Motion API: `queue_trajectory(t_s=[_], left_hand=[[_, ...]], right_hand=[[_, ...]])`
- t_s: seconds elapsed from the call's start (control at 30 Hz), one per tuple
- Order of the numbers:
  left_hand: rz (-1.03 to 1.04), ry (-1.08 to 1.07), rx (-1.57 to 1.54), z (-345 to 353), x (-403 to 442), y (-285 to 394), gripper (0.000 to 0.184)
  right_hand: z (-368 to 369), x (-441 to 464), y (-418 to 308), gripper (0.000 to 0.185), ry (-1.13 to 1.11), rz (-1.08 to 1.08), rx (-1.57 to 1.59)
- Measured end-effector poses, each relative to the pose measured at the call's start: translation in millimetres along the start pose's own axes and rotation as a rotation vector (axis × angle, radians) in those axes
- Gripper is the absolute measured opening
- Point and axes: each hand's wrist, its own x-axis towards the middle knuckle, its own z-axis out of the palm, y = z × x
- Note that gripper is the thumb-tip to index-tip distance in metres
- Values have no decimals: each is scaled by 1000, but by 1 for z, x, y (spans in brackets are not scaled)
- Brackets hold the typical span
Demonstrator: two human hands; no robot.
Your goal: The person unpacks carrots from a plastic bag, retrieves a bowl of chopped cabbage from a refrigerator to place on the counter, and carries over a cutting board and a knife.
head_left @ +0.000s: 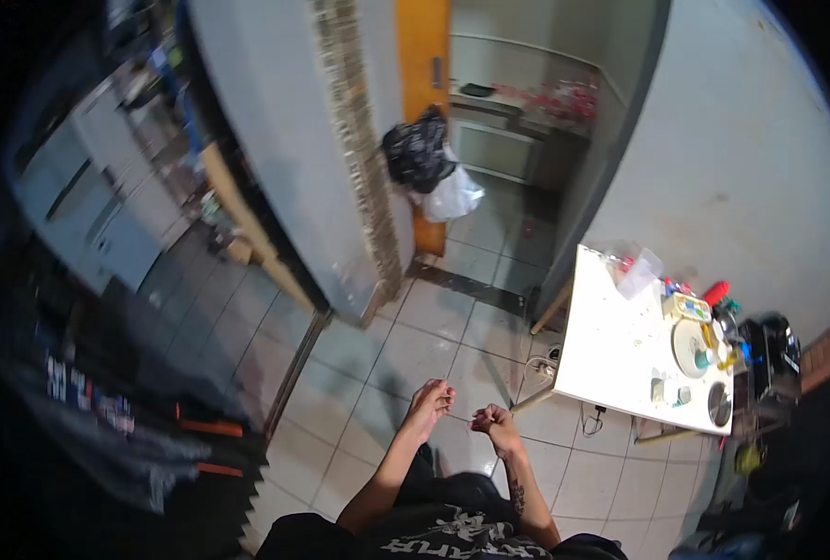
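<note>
My left hand (427, 411) is held out in front of my body above the tiled floor (424, 317). Its fingers are loosely bent with the palm turned inward, and nothing shows in it. Just to the right and slightly lower is my right hand (498, 431), its fingers curled in. Whatever those fingers hold, if anything, is too small to make out. A small gap separates the two hands, and neither touches the white table (606, 350) on the right.
Table items include a clear plastic container (641, 273), a round plate (688, 348) and a red bottle (716, 293). Ahead, black (418, 151) and white (452, 194) plastic bags hang on an orange door (424, 56) by a doorway. Cables (538, 366) lie near the table leg. Dark clothes (107, 411) are at left.
</note>
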Motion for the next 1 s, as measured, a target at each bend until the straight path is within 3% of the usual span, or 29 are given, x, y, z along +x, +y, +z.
queue_trajectory(t_s=[0.23,0.37,0.4,0.53,0.6,0.7,0.77,1.0], left_hand=[[-75,-212,90,69,188,82,13],[-43,-254,125,100,297,100,27],[-31,-233,187,109,329,105,37],[13,-226,196,153,441,142,36],[-1,-214,179,176,492,166,20],[52,-209,121,207,553,205,25],[43,-171,86,222,602,217,19],[-110,-306,43,272,806,241,28]], right_hand=[[-36,147,-96,37,195,-165,112],[-68,251,-148,38,256,-145,105],[-78,282,-165,37,220,-155,134],[-107,403,-246,32,196,-187,46],[-116,459,-292,31,140,-189,12],[-118,527,-350,30,27,-189,-32],[-119,571,-385,31,16,-150,-84],[-166,738,-434,36,111,-206,-65]])
